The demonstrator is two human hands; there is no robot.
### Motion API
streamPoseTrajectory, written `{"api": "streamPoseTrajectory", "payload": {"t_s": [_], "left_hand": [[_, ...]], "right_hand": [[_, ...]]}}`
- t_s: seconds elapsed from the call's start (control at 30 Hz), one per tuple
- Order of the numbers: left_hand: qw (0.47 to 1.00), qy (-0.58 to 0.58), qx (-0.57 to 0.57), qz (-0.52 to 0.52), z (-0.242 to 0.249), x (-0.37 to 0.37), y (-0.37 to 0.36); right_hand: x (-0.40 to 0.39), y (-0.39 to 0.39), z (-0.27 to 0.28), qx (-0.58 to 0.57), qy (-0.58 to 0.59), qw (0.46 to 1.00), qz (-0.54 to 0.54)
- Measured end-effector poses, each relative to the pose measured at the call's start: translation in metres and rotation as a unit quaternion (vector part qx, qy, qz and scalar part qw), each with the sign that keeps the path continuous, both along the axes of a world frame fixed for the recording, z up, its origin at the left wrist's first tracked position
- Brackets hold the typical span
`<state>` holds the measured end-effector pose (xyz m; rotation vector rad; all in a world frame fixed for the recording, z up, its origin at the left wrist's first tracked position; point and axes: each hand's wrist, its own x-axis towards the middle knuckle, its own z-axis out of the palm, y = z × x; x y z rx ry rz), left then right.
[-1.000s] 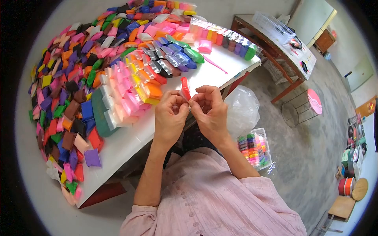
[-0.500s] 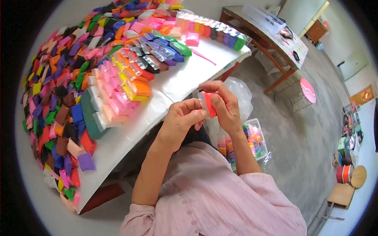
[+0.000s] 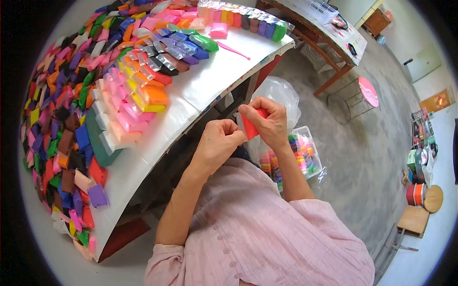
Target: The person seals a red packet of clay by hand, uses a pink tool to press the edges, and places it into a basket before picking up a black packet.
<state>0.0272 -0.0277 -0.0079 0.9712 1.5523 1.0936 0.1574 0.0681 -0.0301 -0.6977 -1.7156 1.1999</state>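
In my right hand (image 3: 271,123) is a small red packet of what looks like soft modelling clay (image 3: 252,127), gripped between thumb and fingers, with a clear wrapper edge on its left side. My left hand (image 3: 218,144) is closed in a pinch close to the packet's lower left edge; whatever its fingertips hold, if anything, is hidden. Both hands are in front of my body, just off the table's edge. On the white table (image 3: 183,119), rows of wrapped clay packets (image 3: 143,97) in pink, yellow, orange and other colours lie nearest my hands.
A large heap of coloured packets (image 3: 62,128) covers the table's far left. A pink tool (image 3: 234,50) lies near a clear-wrapped row (image 3: 250,24). Below my right arm stand a white basket of packets (image 3: 314,155) and a clear plastic bag (image 3: 286,93). A pink-topped stool (image 3: 367,91) stands farther right.
My left hand's fingertips have drawn slightly away from the red packet's clear edge, and its fingers have curled tighter. My right hand has turned a little with the packet. The view has shifted slightly.
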Motion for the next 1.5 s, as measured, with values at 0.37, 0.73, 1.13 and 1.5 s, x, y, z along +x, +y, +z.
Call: {"api": "streamPoseTrajectory", "payload": {"t_s": [0.37, 0.73, 1.13, 1.5], "left_hand": [[0.997, 0.062, 0.038, 0.003, -0.016, -0.002, -0.014], [0.988, -0.121, 0.1, -0.011, -0.006, 0.011, -0.018], [0.987, -0.14, 0.085, -0.005, -0.01, 0.015, -0.011], [0.987, -0.134, 0.087, -0.005, -0.007, 0.017, -0.01]], "right_hand": [[0.012, 0.009, -0.01, -0.103, 0.093, 0.99, -0.002], [0.008, 0.006, -0.024, -0.206, 0.15, 0.965, 0.058], [0.006, 0.003, -0.021, -0.215, 0.155, 0.962, 0.061], [0.007, 0.003, -0.023, -0.213, 0.142, 0.964, 0.077]]}}
